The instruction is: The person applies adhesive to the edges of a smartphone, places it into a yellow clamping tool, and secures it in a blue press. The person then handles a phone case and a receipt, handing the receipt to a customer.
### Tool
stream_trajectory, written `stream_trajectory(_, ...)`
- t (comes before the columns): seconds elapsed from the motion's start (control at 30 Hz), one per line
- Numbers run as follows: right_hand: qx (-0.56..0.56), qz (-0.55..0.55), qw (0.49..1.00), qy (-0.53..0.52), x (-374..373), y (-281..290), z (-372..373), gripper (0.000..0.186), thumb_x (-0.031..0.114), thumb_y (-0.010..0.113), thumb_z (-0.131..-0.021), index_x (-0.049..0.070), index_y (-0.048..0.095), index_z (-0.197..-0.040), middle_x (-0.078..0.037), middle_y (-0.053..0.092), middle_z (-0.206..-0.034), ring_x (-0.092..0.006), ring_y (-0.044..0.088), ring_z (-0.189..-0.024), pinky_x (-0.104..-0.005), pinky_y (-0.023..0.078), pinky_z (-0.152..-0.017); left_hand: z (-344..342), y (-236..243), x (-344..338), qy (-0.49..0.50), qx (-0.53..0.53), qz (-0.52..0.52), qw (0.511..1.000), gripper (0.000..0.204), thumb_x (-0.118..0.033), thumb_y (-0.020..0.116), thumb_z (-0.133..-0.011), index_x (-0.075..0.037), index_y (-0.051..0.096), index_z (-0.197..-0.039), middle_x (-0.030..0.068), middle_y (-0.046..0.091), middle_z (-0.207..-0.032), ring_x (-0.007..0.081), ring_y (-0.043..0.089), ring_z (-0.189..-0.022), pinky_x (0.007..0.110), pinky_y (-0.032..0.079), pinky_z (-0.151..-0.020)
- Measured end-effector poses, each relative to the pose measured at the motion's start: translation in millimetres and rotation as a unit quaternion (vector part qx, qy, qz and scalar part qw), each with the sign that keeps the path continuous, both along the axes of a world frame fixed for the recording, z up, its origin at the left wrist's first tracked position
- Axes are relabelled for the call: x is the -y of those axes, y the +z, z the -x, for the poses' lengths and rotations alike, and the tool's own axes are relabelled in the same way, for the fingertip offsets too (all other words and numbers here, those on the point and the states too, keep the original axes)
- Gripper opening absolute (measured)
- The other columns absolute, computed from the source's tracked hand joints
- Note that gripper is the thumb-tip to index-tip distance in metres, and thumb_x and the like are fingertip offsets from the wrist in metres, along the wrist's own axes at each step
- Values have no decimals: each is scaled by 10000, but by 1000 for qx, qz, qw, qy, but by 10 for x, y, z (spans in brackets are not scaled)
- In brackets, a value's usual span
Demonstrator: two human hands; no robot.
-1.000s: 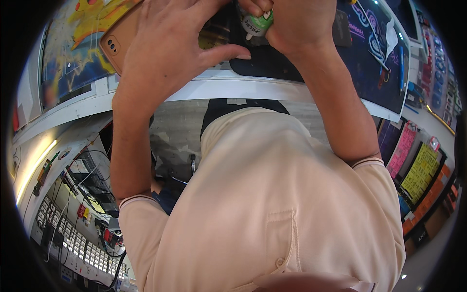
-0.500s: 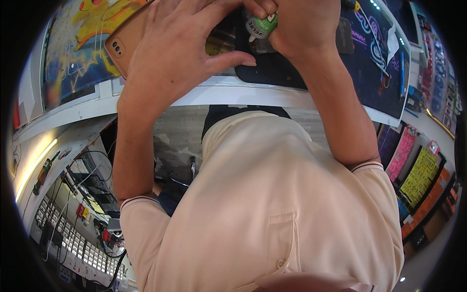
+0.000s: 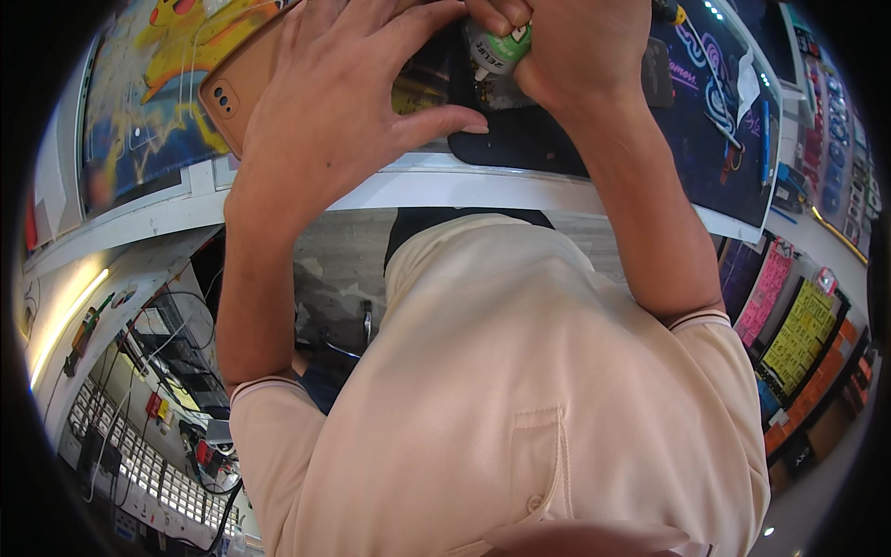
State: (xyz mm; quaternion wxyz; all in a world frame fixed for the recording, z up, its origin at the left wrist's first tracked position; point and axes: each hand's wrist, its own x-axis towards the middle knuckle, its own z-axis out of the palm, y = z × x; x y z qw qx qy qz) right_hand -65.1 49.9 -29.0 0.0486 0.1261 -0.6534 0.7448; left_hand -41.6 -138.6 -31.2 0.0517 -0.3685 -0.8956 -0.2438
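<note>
In my right hand (image 3: 580,60) is a small squeeze bottle (image 3: 501,54) with a green and pale label. Its narrow nozzle points down and to the left, just above a dark, shiny surface on the bench. My left hand (image 3: 348,102) lies spread beside it, thumb stretched toward the nozzle and index finger reaching up near the bottle. Under the left hand's outer side sits a tan phone case (image 3: 223,102) with camera cutouts. The upper picture edge cuts off some fingertips, and what lies beneath the left fingers is mostly hidden.
A colourful cartoon-printed mat (image 3: 139,93) covers the bench's left part. A black pad (image 3: 515,139) lies at the white front edge (image 3: 445,186). On the dark right-hand mat are a yellow-and-black tool handle (image 3: 670,11), a crumpled white tissue (image 3: 747,88) and a thin blue tool (image 3: 766,139).
Both hands hold nearly the same pose. The whole view has shifted slightly, and the bottle stays in my right hand with its nozzle still pointing down.
</note>
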Motion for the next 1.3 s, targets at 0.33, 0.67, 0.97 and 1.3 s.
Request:
stream_trajectory(0.33,23,24,999,-25,8,3,80,189,-26,501,-1054,-43,596,-891,-12,440,-656,-73,393,-520,-229,364,-475,6,38,5,1,12,7,1000,704,-477,869,-797,-76,650,-1333,117,534,-1408,372,354,-1463,512,298,-1235)
stream_trajectory(0.67,16,8,999,-29,68,94,133,243,-8,532,-1053,-2,566,-812,8,409,-622,-83,382,-499,-240,346,-455,26,28,8,-13,4,-30,999,683,-464,864,-807,-46,656,-1307,127,536,-1394,377,370,-1451,507,313,-1223)
stream_trajectory(0.97,35,17,998,-45,84,76,222,235,-3,525,-1052,8,576,-823,23,391,-622,-71,366,-498,-238,338,-453,36,62,-4,-4,18,-14,1000,676,-467,862,-811,-33,659,-1287,130,534,-1396,378,365,-1456,507,311,-1224)
stream_trajectory(1.3,66,81,994,-41,109,121,270,284,37,541,-1052,35,544,-768,18,397,-604,-86,358,-478,-255,336,-457,38,114,-4,4,43,31,999,688,-482,863,-812,-34,649,-1290,143,519,-1412,391,338,-1470,513,295,-1235)
